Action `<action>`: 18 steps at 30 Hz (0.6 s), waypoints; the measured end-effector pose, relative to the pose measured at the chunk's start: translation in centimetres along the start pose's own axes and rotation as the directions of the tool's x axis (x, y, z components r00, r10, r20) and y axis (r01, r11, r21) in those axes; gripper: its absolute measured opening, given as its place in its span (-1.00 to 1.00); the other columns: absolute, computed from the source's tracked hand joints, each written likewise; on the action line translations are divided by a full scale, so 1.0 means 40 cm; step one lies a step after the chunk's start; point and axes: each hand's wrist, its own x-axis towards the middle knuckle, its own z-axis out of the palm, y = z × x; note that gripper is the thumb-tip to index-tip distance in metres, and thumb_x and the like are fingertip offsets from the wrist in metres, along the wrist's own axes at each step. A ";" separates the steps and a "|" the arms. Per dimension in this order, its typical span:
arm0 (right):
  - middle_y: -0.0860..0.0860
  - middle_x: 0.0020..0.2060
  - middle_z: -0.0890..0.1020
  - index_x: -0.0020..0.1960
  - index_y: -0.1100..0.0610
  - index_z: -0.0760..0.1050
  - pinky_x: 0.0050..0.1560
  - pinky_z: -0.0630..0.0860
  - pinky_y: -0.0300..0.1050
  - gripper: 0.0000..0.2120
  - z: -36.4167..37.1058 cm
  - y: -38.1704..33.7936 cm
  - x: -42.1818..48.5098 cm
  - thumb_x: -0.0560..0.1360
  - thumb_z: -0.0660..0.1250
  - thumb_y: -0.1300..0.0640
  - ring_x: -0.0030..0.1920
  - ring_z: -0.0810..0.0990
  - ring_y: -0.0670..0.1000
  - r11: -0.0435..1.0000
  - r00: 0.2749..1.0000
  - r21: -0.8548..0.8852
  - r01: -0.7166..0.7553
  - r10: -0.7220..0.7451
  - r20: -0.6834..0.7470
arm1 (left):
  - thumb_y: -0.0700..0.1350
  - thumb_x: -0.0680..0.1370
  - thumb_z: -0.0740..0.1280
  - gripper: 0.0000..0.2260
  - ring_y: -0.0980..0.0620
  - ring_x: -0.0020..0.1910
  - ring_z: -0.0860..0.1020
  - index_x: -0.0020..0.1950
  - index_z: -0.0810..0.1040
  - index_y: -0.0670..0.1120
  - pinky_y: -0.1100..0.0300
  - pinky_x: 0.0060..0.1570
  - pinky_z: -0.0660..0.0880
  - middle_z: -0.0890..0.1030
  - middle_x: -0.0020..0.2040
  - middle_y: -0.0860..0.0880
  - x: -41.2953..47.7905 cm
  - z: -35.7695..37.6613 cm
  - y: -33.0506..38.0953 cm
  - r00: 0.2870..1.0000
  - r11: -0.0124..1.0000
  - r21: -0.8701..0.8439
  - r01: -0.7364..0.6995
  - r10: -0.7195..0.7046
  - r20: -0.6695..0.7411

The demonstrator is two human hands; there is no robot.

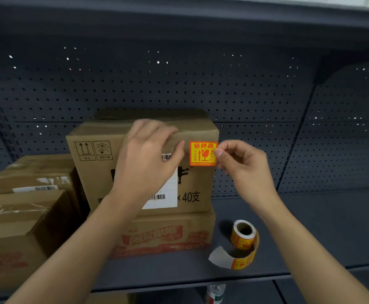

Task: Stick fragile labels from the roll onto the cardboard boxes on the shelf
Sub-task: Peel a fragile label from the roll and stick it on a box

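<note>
An orange fragile label (202,153) lies against the upper right corner of the front face of the top cardboard box (95,183). My right hand (242,165) pinches the label's right edge between thumb and forefinger. My left hand (148,159) rests on the box's top front edge, fingers over the top and thumb just left of the label. That box is stacked on a flatter box with red print (168,235). The label roll (242,235) stands on the shelf (310,238) to the right, with a strip of backing paper curling out in front.
Further cardboard boxes (14,227) (34,174) stand at the left of the shelf. A dark pegboard back wall (179,84) rises behind, and an upper shelf (179,16) hangs overhead. A bottle (215,294) shows below the shelf's front edge.
</note>
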 end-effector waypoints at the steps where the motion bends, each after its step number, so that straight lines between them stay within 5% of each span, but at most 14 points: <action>1: -0.06 -0.34 0.60 -0.07 0.23 0.60 -0.24 0.45 -0.36 -0.91 0.001 0.003 0.005 0.59 0.35 0.25 -0.33 0.52 -0.17 1.000 1.000 -0.001 -0.004 0.004 -0.002 | 0.03 0.55 0.36 -0.68 -0.12 0.17 0.53 0.15 0.67 -0.17 0.01 0.19 0.46 0.66 0.08 -0.08 0.007 0.003 -0.007 1.000 0.999 0.031 -0.015 0.014 0.012; 7: -0.06 -0.32 0.59 -0.09 0.18 0.60 -0.26 0.44 -0.38 -0.90 0.008 0.013 0.034 0.59 0.35 0.24 -0.34 0.51 -0.20 0.999 1.000 -0.030 -0.016 0.016 0.011 | 0.29 0.53 0.19 -0.43 -0.11 0.38 0.46 0.33 0.59 -0.07 -0.17 0.48 0.24 0.61 0.30 -0.05 0.033 0.028 -0.022 0.976 0.994 0.109 0.018 -0.041 0.214; 18: -0.05 -0.29 0.61 -0.09 0.13 0.59 -0.25 0.47 -0.36 -0.89 0.017 0.029 0.053 0.59 0.35 0.24 -0.31 0.54 -0.18 0.999 1.000 -0.031 -0.030 0.030 0.004 | 0.20 0.53 0.38 -0.61 -0.06 0.27 0.52 0.26 0.61 0.03 -0.02 0.30 0.25 0.62 0.23 0.01 0.035 0.060 -0.020 0.980 0.991 0.106 0.086 -0.103 0.169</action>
